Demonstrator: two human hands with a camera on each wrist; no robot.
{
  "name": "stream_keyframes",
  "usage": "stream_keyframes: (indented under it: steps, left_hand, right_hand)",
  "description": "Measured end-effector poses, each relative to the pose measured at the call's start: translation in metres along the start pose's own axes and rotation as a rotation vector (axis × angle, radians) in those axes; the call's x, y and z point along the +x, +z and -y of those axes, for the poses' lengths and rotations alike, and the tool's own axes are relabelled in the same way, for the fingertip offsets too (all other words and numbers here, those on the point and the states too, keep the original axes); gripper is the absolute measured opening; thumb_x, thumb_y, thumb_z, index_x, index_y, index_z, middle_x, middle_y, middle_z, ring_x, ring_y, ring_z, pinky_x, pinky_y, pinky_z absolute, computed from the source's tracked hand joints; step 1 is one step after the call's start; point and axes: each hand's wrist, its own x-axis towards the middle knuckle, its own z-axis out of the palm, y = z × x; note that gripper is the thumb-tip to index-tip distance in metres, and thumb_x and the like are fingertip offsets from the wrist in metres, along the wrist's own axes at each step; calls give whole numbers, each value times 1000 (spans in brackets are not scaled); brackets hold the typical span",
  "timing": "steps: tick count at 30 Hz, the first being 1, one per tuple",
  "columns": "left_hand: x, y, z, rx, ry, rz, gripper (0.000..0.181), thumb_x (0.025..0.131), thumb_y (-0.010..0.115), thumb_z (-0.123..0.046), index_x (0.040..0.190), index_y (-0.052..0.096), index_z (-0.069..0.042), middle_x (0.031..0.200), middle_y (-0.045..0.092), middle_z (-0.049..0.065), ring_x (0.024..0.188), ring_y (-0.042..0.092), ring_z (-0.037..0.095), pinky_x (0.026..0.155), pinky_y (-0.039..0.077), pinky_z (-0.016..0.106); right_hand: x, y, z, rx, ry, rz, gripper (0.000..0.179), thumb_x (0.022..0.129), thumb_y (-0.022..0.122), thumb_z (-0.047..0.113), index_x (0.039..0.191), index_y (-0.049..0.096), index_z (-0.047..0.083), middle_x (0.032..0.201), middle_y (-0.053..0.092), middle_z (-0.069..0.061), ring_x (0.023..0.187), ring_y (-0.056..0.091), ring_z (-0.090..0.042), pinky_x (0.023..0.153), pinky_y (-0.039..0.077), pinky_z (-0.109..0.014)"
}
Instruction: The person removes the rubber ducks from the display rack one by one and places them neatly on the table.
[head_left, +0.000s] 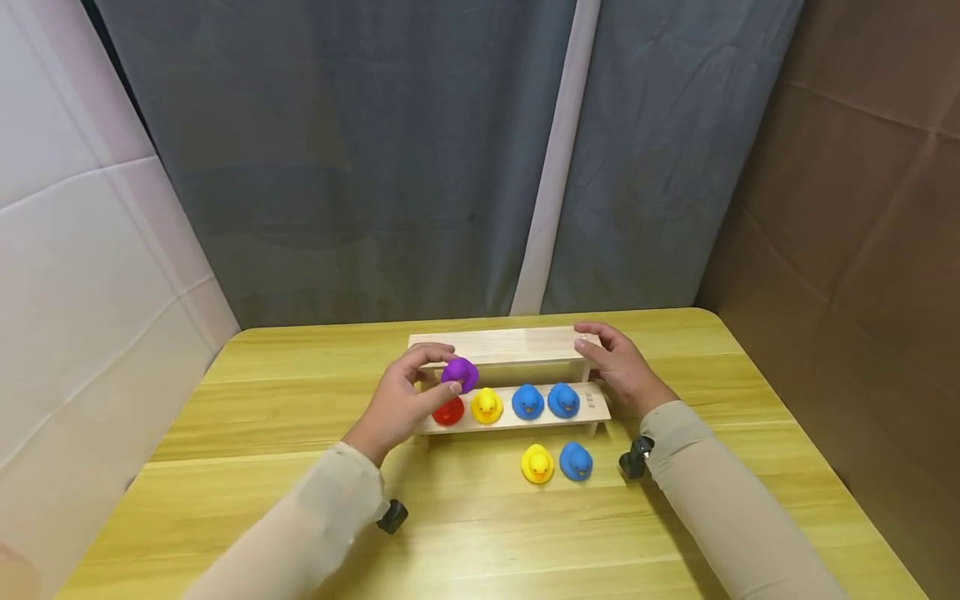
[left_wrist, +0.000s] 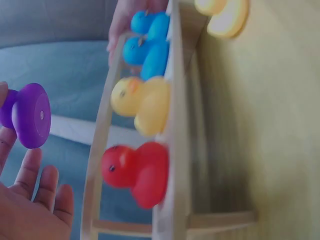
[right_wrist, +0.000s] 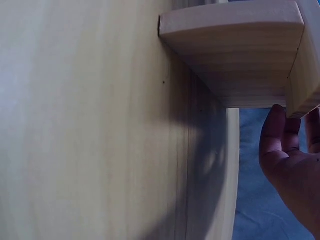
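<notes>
My left hand (head_left: 401, 400) pinches a purple toy duck (head_left: 461, 373) between thumb and fingers, above the left end of a two-step wooden rack (head_left: 502, 345). In the left wrist view the flat base of the purple duck (left_wrist: 36, 116) faces the rack. On the lower step stand a red duck (head_left: 448, 412), a yellow duck (head_left: 487, 406) and two blue ducks (head_left: 528, 402); in the head view the purple one partly covers the red one. My right hand (head_left: 624, 367) grips the right end of the upper step, its fingertips at the board's edge in the right wrist view.
In front of the rack, a second yellow duck (head_left: 537, 464) and another blue duck (head_left: 576, 462) stand on the wooden table (head_left: 465, 533). Grey curtains (head_left: 337, 167) hang behind the table, with a white cloth (head_left: 90, 217) at left and a brown one (head_left: 847, 208) at right.
</notes>
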Motion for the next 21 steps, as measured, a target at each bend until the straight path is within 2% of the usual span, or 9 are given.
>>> stream_keyframes:
  steps: [4, 8, 13, 21]
  left_hand:
    - [-11, 10, 2, -6, 34, 48, 29, 91, 80, -9, 119, 71, -5, 142, 57, 17, 106, 60, 30, 87, 58, 31]
    - [-21, 20, 2, 24, 73, 72, 29, 88, 81, -8, 116, 72, -7, 139, 61, 13, 114, 58, 29, 95, 54, 40]
    - [-33, 31, 3, 38, 84, 126, 27, 88, 82, -9, 114, 73, -11, 138, 61, 16, 114, 57, 33, 95, 51, 49]
    - [-41, 42, 7, 33, 101, 171, 29, 86, 84, -11, 112, 73, -15, 131, 66, 13, 124, 55, 25, 94, 48, 40]
  right_hand:
    - [0, 0, 0, -3, -2, 0, 47, 108, 62, 30, 151, 52, 14, 161, 42, -13, 137, 50, -38, 114, 45, -58]
    - [0, 0, -1, 2, -12, 6, 48, 108, 62, 29, 152, 51, 12, 160, 42, -14, 136, 51, -38, 114, 45, -58]
    - [0, 1, -1, 8, -19, 7, 50, 108, 62, 29, 153, 50, 10, 160, 43, -15, 134, 52, -36, 114, 45, -58]
    - [-1, 1, 0, 6, -14, 5, 50, 108, 61, 30, 153, 50, 11, 159, 43, -14, 134, 52, -35, 114, 45, -56]
